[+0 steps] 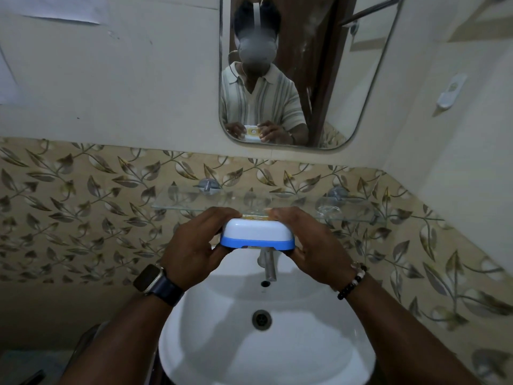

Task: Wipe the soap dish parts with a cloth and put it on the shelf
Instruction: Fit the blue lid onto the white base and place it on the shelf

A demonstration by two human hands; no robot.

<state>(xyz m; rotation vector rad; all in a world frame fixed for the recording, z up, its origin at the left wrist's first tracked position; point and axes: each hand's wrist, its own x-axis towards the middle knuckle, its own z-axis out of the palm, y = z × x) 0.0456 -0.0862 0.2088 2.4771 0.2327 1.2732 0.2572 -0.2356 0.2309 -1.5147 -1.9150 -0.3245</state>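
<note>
A white soap dish with a blue base (257, 234) is held level between both hands, above the sink and just in front of the glass shelf (358, 211). My left hand (194, 243) grips its left end and my right hand (313, 240) grips its right end. A yellow soap strip shows along the dish's far top edge, and the mirror reflects yellow soap in the dish. No cloth is in view.
A white washbasin (263, 340) with a metal tap (268, 263) lies below my hands. A mirror (280, 70) hangs above the shelf on a leaf-patterned tiled wall. A wall-mounted white holder (451, 91) sits at the right.
</note>
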